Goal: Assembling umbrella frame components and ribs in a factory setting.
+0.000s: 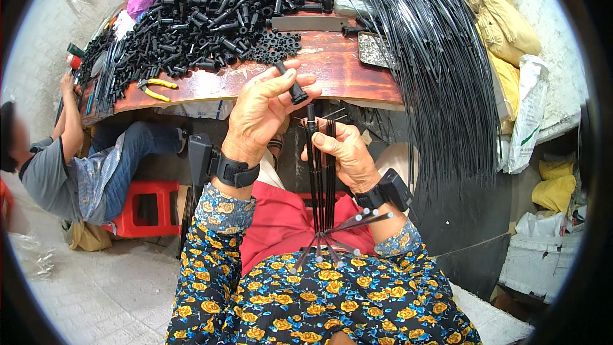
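My left hand (262, 102) is raised above my lap, its thumb and fingers closed on a short black plastic tube (296, 91) with a flared lower end. Just below and to the right, my right hand (348, 153) grips a bundle of thin black rods (317, 185), which look like umbrella ribs. One thicker rod top (311, 112) stands up out of the bundle, close under the tube and seemingly apart from it. At their lower ends the rods fan out over my lap, with small pale tips.
A big heap of black plastic tubes (211, 13) covers the wooden table (332, 57). Long black rods (440, 76) hang over its right edge. Yellow-handled pliers (156, 88), a metal strip (310, 23) and a small tray (375, 50) lie on it. A person (70, 172) works at left, by a red stool (148, 207).
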Demonstrator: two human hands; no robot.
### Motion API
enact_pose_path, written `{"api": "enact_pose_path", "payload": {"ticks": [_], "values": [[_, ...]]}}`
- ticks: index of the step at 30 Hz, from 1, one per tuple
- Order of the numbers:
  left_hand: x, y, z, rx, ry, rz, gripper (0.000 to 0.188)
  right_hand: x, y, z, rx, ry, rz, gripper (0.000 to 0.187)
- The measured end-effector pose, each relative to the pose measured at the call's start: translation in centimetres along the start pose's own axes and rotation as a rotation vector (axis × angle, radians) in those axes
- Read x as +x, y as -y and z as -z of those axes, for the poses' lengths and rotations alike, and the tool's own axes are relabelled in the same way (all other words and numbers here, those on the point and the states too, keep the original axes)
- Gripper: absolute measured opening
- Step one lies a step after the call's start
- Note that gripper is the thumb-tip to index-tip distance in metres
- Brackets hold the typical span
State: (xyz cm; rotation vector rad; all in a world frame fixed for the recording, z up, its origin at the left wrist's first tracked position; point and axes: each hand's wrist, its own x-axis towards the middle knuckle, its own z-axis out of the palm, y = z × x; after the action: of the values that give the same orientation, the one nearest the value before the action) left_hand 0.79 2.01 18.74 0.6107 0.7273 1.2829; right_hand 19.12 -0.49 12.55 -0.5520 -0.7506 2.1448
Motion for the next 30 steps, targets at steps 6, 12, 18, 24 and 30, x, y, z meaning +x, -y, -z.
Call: {"api": "enact_pose_path", "payload": {"ticks": [6, 12, 18, 24, 30], "values": [[0.2, 0.9, -0.9, 0.059, 0.012, 0.008, 0.037, 0.0, 0.3, -0.2, 0.005, 0.028, 0.012, 0.023], [-0.2, 1.3, -0.7, 0.096, -0.003, 0.029, 0.035, 0.0, 0.0, -0.1, -0.074, 0.016, 0.032, 0.023], [-1.0, 1.1, 0.2, 0.097, 0.121, 0.019, 0.042, -0.5, 0.4, -1.0, -0.122, 0.015, 0.034, 0.018], [-2.0, 1.8, 0.8, -0.009, 0.088, 0.037, 0.042, -0.3, 0.1, -1.6, -0.197, 0.000, 0.047, 0.023], [-1.6, 1.7, 0.4, 0.348, -0.026, -0.049, 0.024, -0.4, -0.1, -1.3, -0.136, -0.010, 0.028, 0.018]]}}
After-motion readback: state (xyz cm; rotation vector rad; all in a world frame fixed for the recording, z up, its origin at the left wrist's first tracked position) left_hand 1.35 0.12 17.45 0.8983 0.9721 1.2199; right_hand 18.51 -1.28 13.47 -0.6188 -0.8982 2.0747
